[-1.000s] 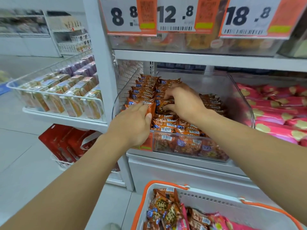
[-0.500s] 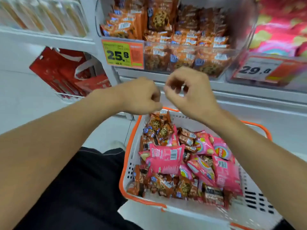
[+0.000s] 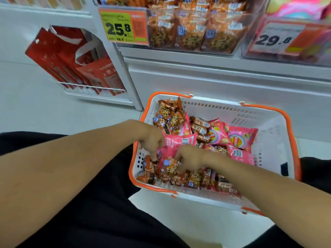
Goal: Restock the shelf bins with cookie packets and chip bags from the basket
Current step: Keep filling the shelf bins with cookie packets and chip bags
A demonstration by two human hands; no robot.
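On the floor in front of me stands a white basket with an orange rim (image 3: 293, 133). It holds orange cookie packets (image 3: 170, 115) and pink chip bags (image 3: 240, 138). Both hands reach into its near left corner. My left hand (image 3: 152, 140) points its fingers down and pinches a cookie packet (image 3: 148, 165) by the basket wall. My right hand (image 3: 189, 158) curls its fingers over another cookie packet (image 3: 169, 167), just below a pink chip bag. Above, the clear cookie bin (image 3: 193, 33) on the shelf is full of the same packets.
A second clear bin (image 3: 295, 42) with a 29.8 price tag sits to the right of the cookie bin, which carries a 25.8 tag (image 3: 123, 27). Red paper bags (image 3: 80, 65) stand in a low wire rack at left. My black-clad legs flank the basket.
Both hands left the cookie bin on the shelf, came down empty, and are now inside the basket on cookie packets. The view tilted down from the shelf to the basket.
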